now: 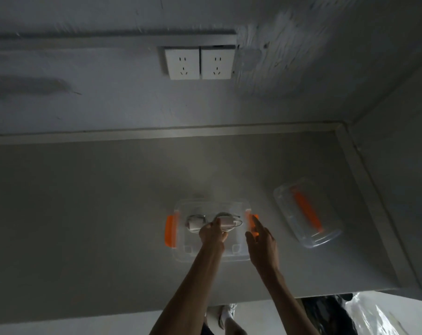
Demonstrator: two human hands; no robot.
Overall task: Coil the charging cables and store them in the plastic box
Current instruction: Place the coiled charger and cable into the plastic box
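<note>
A clear plastic box (181, 255) with orange side latches (170, 230) sits on the grey counter. Inside it lie two coiled white charging cables with adapters: one at the left (194, 223), one at the right (230, 222). My left hand (212, 234) reaches into the box, its fingers closed on the right coiled cable. Over the box's right edge hovers my right hand (262, 243), fingers spread and empty, by the right latch.
The box's clear lid (306, 213) with an orange handle lies to the right on the counter. Two white wall sockets (200, 64) sit on the wall behind. A raised lip (156, 132) borders the counter at back and right. Shoes and a bag show below the front edge.
</note>
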